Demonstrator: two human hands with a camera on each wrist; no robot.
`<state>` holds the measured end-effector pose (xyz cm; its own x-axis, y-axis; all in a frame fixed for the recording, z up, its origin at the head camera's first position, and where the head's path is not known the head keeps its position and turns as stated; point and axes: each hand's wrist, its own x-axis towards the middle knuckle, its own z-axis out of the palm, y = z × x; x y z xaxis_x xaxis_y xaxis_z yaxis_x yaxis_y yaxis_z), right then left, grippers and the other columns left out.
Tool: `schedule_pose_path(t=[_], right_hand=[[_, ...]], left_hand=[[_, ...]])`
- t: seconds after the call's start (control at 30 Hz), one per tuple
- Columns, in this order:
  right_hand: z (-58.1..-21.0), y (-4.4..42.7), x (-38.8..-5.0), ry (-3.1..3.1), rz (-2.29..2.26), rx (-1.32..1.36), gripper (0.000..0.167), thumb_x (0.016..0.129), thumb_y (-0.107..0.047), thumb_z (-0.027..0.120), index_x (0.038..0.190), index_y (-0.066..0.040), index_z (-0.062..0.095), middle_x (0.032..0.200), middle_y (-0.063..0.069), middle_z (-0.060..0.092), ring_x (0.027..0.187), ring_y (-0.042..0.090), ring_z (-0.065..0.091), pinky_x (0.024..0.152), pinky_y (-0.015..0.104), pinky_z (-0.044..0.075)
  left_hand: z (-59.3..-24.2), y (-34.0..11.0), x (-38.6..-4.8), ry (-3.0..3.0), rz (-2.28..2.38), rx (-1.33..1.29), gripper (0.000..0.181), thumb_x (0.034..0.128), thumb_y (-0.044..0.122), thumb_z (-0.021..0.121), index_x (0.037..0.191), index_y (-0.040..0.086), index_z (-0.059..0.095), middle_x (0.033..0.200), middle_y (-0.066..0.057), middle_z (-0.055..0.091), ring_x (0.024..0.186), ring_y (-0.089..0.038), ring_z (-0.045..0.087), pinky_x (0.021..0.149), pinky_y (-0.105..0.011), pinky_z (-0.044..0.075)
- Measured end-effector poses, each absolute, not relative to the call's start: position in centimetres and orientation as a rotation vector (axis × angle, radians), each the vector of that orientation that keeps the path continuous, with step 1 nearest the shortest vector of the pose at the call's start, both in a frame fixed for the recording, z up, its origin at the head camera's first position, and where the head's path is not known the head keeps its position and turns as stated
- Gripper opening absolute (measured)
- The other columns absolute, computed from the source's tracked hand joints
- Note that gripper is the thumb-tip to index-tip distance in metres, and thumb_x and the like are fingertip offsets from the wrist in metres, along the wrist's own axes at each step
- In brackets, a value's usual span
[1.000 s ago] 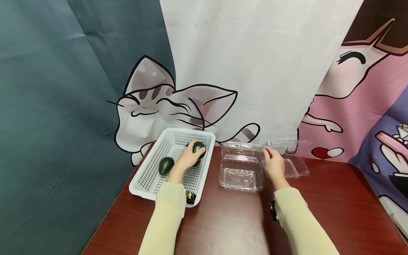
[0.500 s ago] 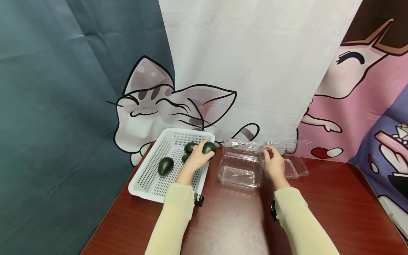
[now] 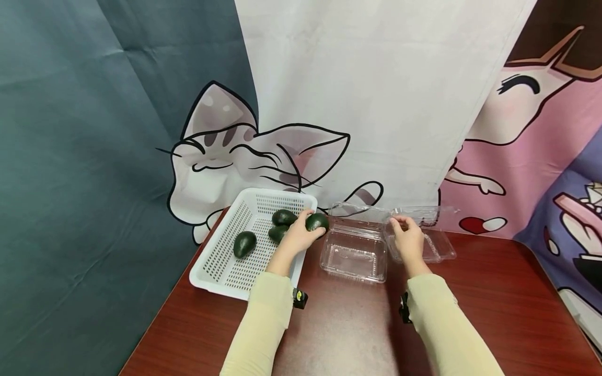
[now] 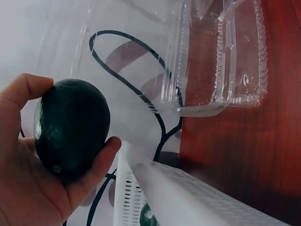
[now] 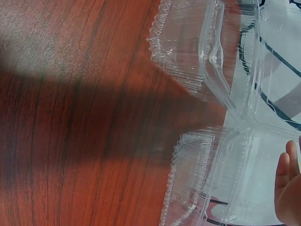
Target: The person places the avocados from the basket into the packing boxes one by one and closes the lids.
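Observation:
My left hand point(image 3: 301, 235) grips a dark green avocado point(image 3: 317, 223) just past the right rim of a white perforated basket point(image 3: 199, 279). In the left wrist view, thumb and fingers wrap around the avocado point(image 4: 73, 126). Three more avocados lie in the basket, one of them point(image 3: 245, 244) apart from the others. A clear plastic clamshell container point(image 3: 354, 256) lies on the table right of the basket, lid raised. My right hand point(image 3: 409, 240) is at the raised lids between it and a second clear container point(image 3: 437, 245). In the right wrist view, its fingers point(image 5: 284, 169) look relaxed, partly cut off.
Both containers stand on a reddish-brown wooden table point(image 3: 494, 297) near its back edge. Behind them hangs a cloth backdrop point(image 3: 376, 94) with cartoon figures. The basket wall rises between its avocados and the first container.
My left hand has lifted the avocado out of the basket and moved it right, over the rim. The near container's lid has swung further back. My right hand has shifted slightly right.

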<state>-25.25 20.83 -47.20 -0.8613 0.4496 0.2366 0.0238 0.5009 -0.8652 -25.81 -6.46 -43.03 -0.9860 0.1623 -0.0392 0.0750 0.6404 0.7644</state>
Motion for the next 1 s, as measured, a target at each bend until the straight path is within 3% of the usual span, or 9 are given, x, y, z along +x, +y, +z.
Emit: schedule_pose_path(t=[0.2,0.67,1.0], right_hand=[[-47.2,20.9,-25.5,-2.302,1.33,-0.396,0.025,0.092,-0.021,0.058,0.104,0.0,0.063,0.098,0.021,0.064,0.089,0.027,0.058,0.074,0.032,0.041],[-47.4,21.3,-26.0,-2.284,1.366,-0.393,0.024,0.092,-0.018,0.058,0.105,0.001,0.063,0.1,0.021,0.064,0.091,0.027,0.058,0.073,0.028,0.042],[-47.3,21.3,-26.0,-2.3,1.366,-0.39,0.024,0.092,-0.021,0.057,0.105,-0.001,0.063,0.1,0.02,0.064,0.091,0.025,0.058,0.072,0.025,0.041]], left_hand=[[-43.2,-6.1,-25.8,2.79,1.307,0.215,0.066,0.0801,0.036,0.066,0.137,0.017,0.038,0.131,-0.017,0.049,0.111,-0.031,0.052,0.089,-0.047,0.041],[-43.3,-5.3,-25.6,2.773,1.372,0.258,0.064,0.0792,0.035,0.069,0.133,0.014,0.041,0.126,-0.017,0.052,0.106,-0.029,0.054,0.085,-0.044,0.044],[-43.6,-4.1,-25.2,2.736,1.48,0.295,0.06,0.0772,0.031,0.072,0.128,0.013,0.045,0.125,-0.01,0.053,0.105,-0.025,0.054,0.088,-0.04,0.042]])
